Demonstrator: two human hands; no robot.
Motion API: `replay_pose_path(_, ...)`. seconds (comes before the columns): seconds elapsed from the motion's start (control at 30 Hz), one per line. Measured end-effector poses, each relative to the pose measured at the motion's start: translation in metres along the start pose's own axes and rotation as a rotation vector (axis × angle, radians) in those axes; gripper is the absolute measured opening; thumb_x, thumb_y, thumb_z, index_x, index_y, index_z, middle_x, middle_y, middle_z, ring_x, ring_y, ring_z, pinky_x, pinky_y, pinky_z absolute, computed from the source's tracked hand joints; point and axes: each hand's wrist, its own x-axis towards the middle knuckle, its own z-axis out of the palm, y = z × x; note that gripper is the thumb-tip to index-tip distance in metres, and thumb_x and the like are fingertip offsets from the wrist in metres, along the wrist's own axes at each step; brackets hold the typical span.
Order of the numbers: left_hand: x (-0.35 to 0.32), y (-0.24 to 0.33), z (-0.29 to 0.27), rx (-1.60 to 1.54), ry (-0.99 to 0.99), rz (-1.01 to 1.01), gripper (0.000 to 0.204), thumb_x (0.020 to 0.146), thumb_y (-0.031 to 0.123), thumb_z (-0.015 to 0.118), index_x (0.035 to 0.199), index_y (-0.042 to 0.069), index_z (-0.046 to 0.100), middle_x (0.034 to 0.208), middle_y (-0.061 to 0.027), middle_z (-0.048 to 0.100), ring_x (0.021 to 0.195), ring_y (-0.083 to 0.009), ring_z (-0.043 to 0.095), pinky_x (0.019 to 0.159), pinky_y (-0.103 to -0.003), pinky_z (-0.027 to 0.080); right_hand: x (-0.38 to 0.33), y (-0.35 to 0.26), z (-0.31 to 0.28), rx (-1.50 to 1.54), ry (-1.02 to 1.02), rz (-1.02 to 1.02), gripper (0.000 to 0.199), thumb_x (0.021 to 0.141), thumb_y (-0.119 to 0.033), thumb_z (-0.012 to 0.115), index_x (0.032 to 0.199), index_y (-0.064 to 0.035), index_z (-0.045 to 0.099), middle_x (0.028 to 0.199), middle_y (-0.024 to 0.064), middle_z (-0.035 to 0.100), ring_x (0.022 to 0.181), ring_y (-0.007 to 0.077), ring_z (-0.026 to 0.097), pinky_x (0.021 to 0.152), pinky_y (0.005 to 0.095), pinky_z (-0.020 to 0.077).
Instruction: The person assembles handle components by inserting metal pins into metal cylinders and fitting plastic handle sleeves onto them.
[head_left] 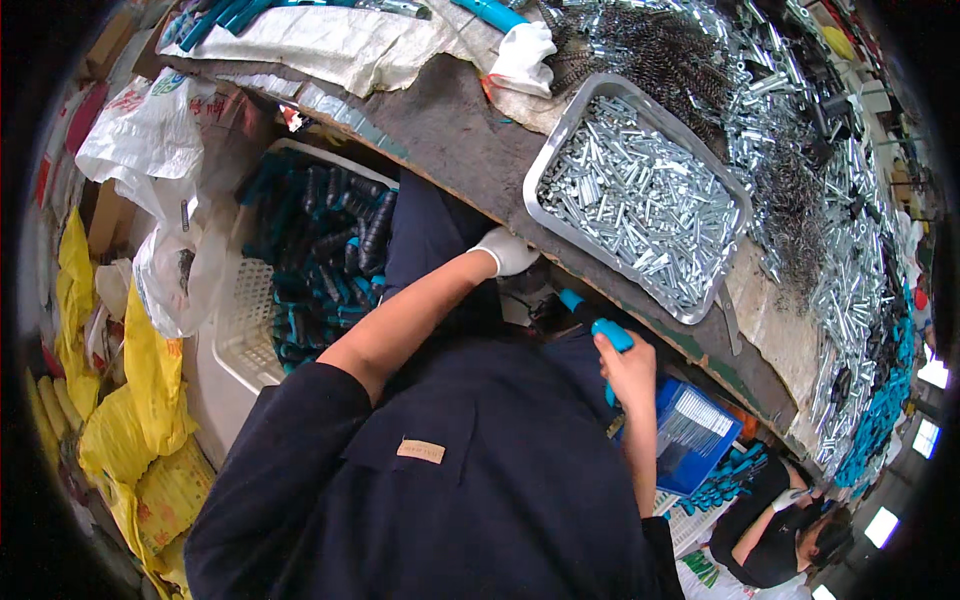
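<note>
My left hand [508,252], in a white glove, is at the front edge of the workbench [455,130]. Its fingers are curled out of sight at the edge, so I cannot make out whether they grip anything. Lower and to the right, my bare right hand [630,372] is closed around a teal handle [612,334]. Another teal and black part [572,301] shows just beyond it, partly in shadow under the bench; whether the two are joined is unclear. On the bench above my hands sits a metal tray [536,205] filled with small silvery pins or tubes.
A white crate [232,330] of teal and black handles stands at my left, beside white and yellow sacks [150,400]. Springs [650,50] and loose metal parts [850,300] are heaped beyond the tray. A blue bin [690,435] is at lower right; a co-worker [775,530] sits further off.
</note>
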Motion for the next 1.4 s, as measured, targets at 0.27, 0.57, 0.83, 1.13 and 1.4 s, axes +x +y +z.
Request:
replay_pose_path(0.27, -0.006, 0.004, -0.015, -0.318, 0.205, 0.104, 0.041, 0.089, 0.027, 0.061, 0.126, 0.008, 0.06, 0.134, -0.0142, 0.057, 0.126, -0.0314, 0.05, 0.107, -0.039, 0.037, 0.079, 0.048, 0.051, -0.417, 0.14, -0.195, 0.039, 0.082, -0.038, 0.072, 0.081, 0.0006, 0.064, 0.062, 0.0115, 0.063, 0.057, 0.0219, 0.066, 0.055, 0.0361, 0.0517)
replay_pose_path(0.57, -0.019, 0.027, -0.034, -0.367, 0.203, 0.126, 0.04, 0.09, 0.033, 0.054, 0.121, 0.01, 0.064, 0.13, -0.017, 0.059, 0.124, -0.0362, 0.05, 0.106, -0.041, 0.038, 0.082, -0.001, 0.06, -0.606, 0.035, -0.288, 0.065, 0.08, -0.044, 0.069, 0.125, 0.0012, 0.057, 0.129, 0.0279, 0.055, 0.121, 0.0399, 0.052, 0.102, 0.0439, 0.0408)
replay_pose_path(0.83, -0.004, 0.01, 0.0, -0.146, 0.077, 0.067, 0.038, 0.084, 0.025, 0.055, 0.112, 0.002, 0.067, 0.115, -0.0248, 0.064, 0.109, -0.0384, 0.061, 0.094, -0.042, 0.048, 0.086, -0.102, 0.094, -0.833, -0.374, 0.08, 0.062, 0.082, -0.038, 0.061, 0.131, -0.0005, 0.053, 0.139, 0.0251, 0.048, 0.127, 0.0378, 0.049, 0.105, 0.0445, 0.04)
replay_pose_path(1.13, -0.008, 0.015, 0.012, -0.12, 0.301, 0.33, 0.036, 0.088, 0.026, 0.047, 0.115, 0.013, 0.066, 0.114, -0.0155, 0.066, 0.108, -0.0332, 0.061, 0.096, -0.042, 0.047, 0.131, -0.014, 0.053, -0.698, -0.286, -0.431, 0.07, 0.089, -0.05, 0.059, 0.14, -0.006, 0.045, 0.145, 0.0189, 0.044, 0.136, 0.0302, 0.039, 0.113, 0.0398, 0.0316)
replay_pose_path(1.4, 0.027, 0.059, 0.118, -0.059, 0.194, 0.755, 0.061, 0.085, 0.041, 0.059, 0.136, 0.009, 0.052, 0.136, -0.0154, 0.055, 0.122, -0.031, 0.052, 0.107, -0.039, 0.037, 0.1, 0.025, 0.092, -0.33, -0.102, -0.322, 0.068, 0.092, -0.052, 0.05, 0.144, -0.0082, 0.041, 0.149, 0.0204, 0.038, 0.14, 0.0382, 0.03, 0.117, 0.0509, 0.016)
